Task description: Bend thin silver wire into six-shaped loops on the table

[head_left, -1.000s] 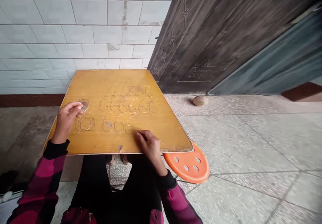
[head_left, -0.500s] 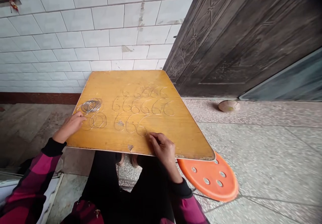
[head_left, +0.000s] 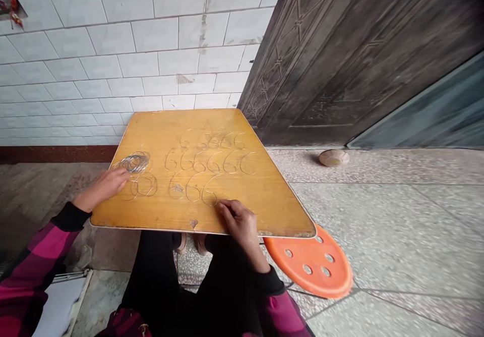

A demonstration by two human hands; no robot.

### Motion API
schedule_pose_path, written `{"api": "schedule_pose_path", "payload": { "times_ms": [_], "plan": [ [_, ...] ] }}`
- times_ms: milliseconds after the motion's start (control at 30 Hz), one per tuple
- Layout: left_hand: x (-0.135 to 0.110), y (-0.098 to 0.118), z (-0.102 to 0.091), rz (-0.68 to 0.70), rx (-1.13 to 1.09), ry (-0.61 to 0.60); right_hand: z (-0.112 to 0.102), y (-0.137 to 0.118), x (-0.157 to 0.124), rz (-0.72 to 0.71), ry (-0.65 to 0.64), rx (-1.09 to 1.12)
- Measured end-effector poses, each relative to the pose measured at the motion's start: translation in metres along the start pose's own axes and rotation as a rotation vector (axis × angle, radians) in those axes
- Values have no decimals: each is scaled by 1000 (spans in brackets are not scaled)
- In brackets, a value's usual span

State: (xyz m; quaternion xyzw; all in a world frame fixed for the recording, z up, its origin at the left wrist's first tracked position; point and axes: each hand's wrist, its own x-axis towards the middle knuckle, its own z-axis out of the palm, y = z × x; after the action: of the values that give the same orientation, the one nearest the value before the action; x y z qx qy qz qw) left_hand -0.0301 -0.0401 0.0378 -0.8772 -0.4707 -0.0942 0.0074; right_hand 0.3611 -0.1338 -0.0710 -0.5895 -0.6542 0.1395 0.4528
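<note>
Lying just beyond the left hand (head_left: 107,183), tangled wire loops (head_left: 136,163).

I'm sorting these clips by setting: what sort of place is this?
Probably a home's entrance or courtyard, though the view can't confirm it. The signs are a white tiled wall, what looks like a dark panelled door, and an orange stool beside a wooden table.

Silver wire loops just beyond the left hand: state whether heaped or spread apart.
Heaped: the silver wire loops overlap in a tangled pile on the table.
</note>
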Motion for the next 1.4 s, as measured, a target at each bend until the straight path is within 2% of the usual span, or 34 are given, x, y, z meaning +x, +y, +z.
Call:
{"api": "schedule_pose_path", "payload": {
  "times_ms": [100, 233, 333, 433, 533, 667, 800, 867, 933, 967, 1033, 1167, 1233, 1300, 1400],
  "plan": [
    [10, -6, -13, -12, -43, 151, 2, 1, 0, 3, -7, 10],
    [28, -1, -20, -106, -365, 342, 1, 0, -1, 37, -14, 40],
    [46, 19, -15, -184, -737, 381, -1, -2, 5, 104, -13, 117],
    [70, 55, -2, -234, -1110, 411, -4, -7, 19, 173, -8, 272],
    [96, 98, 14, -236, -1370, 363, -7, -13, 44, 182, -65, 471],
    [125, 141, 34, -253, -1623, 135, -13, -11, 87, 50, -62, 616],
    [143, 157, 52, -305, -1770, -82, -22, -5, 118, -214, -86, 485],
    [148, 156, 57, -337, -1817, -153, -26, -7, 126, -330, -104, 373],
    [150, 153, 60, -371, -1875, -184, -27, -10, 131, -382, -138, 326],
    [151, 151, 61, -385, -1903, -175, -25, -12, 134, -370, -166, 341],
    [150, 147, 62, -389, -1934, -119, -19, -15, 139, -245, -227, 464],
    [147, 145, 67, -304, -1832, 20, 0, -14, 150, 189, -350, 893],
    [145, 146, 69, -256, -1719, 105, 8, -11, 152, 341, -405, 1048],
    [142, 149, 70, -227, -1638, 170, 11, -8, 150, 427, -462, 1156],
    [140, 150, 69, -228, -1701, 175, 15, -7, 141, 466, -514, 1314]
  ]
}}
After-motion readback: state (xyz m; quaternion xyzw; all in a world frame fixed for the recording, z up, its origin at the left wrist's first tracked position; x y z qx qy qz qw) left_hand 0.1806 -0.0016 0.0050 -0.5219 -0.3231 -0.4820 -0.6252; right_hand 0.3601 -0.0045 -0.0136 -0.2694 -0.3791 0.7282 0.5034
